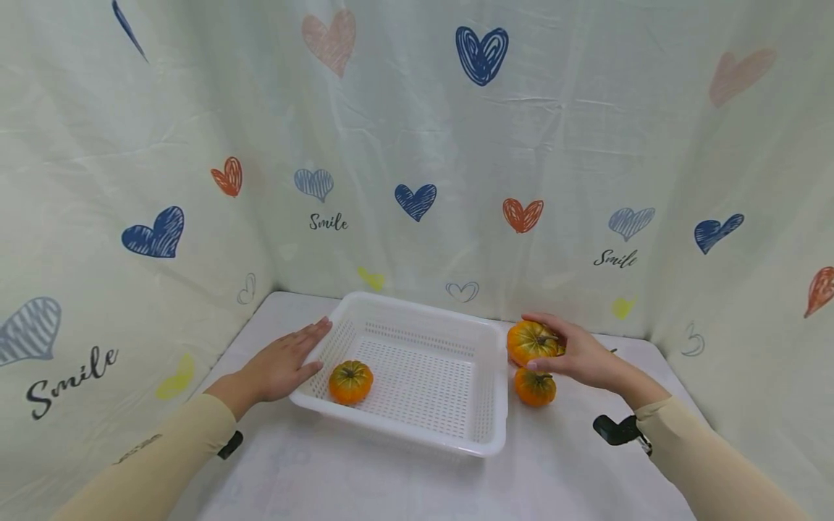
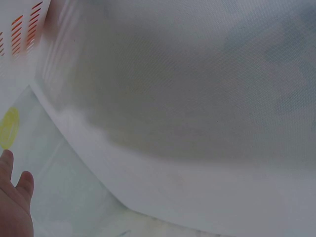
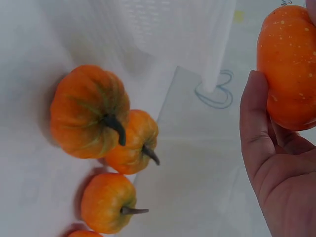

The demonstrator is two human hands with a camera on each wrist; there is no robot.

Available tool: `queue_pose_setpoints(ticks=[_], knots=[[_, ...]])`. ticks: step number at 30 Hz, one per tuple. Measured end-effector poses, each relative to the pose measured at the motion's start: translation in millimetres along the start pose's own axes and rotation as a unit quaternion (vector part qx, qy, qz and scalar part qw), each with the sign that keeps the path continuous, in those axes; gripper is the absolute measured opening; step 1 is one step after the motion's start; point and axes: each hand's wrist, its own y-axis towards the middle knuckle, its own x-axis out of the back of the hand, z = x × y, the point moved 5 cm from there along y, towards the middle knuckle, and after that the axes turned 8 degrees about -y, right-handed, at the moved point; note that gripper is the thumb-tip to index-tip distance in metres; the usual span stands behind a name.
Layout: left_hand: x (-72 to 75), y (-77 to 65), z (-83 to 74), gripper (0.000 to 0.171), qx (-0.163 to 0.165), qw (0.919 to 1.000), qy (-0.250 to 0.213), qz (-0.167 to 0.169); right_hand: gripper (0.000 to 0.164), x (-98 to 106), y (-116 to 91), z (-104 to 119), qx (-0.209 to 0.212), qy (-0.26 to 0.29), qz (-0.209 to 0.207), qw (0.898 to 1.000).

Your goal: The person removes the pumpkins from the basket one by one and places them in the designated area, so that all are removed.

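Observation:
A white plastic basket (image 1: pixel 417 433) stands on the table with one small orange pumpkin (image 1: pixel 350 382) inside, near its left wall. My left hand (image 1: pixel 280 364) lies along the basket's left rim, fingers straight. Just right of the basket, my right hand (image 1: pixel 578 356) grips an orange pumpkin (image 1: pixel 529 343) between thumb and fingers. In the right wrist view this held pumpkin (image 3: pixel 289 69) appears raised off the table, partly cut by the frame edge. Another pumpkin (image 1: pixel 536 391) sits on the table, below the held one in the head view.
Several pumpkins are grouped on the table by the right hand, among them a larger one (image 3: pixel 89 113) and a smaller one (image 3: pixel 109 203). A white cloth (image 1: pixel 293 463) covers the table. Curtains (image 1: pixel 417 130) printed with hearts enclose the back and sides.

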Motion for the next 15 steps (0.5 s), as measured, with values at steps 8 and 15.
queue_pose_setpoints(ticks=[8,15], knots=[[0.5,-0.2,-0.9,0.074,0.001,1.0000,0.000,0.002,0.080,3,-21,-29,-0.026,-0.003,-0.020,0.999],[0.3,-0.3,-0.7,0.074,-0.001,1.0000,0.000,-0.001,0.084,3,-33,-52,-0.053,-0.004,-0.024,0.998]])
